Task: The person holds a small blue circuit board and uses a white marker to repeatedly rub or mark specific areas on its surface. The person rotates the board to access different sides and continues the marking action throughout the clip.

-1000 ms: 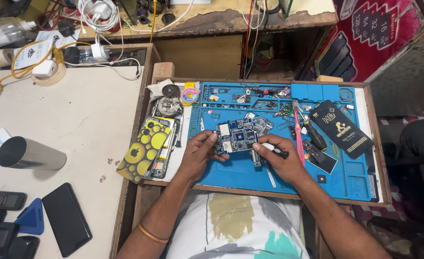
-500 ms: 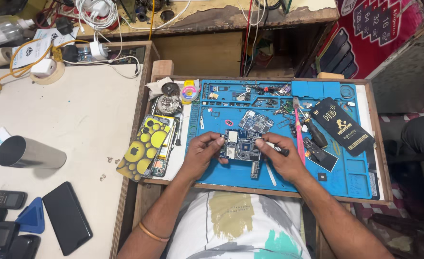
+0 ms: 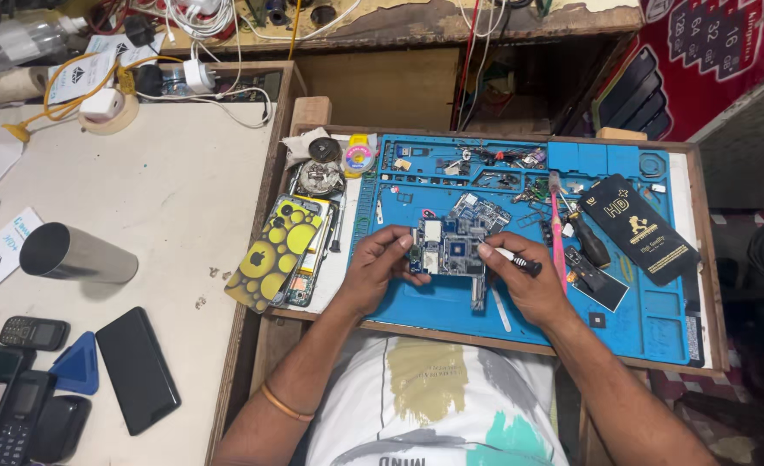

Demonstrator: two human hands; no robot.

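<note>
A blue phone circuit board (image 3: 453, 243) is held just above a blue repair mat (image 3: 641, 319). My left hand (image 3: 380, 266) grips the board's left edge with thumb and fingers. My right hand (image 3: 524, 280) holds a small black-handled screwdriver (image 3: 520, 261), its tip at the board's right side, while the fingers also touch the board. A white plastic pry tool (image 3: 499, 311) lies on the mat under my right hand.
A yellow-spotted phone case (image 3: 277, 252) lies over an opened phone left of the mat. A pink brush (image 3: 558, 226), a black screwdriver (image 3: 587, 240) and a black packet (image 3: 639, 228) sit at the right. A metal cylinder (image 3: 73, 254), a black phone (image 3: 137, 369) and keypad phones rest on the white table.
The board has been brought nearer to me and turned slightly between both hands. The screwdriver tip has come to the board's right edge.
</note>
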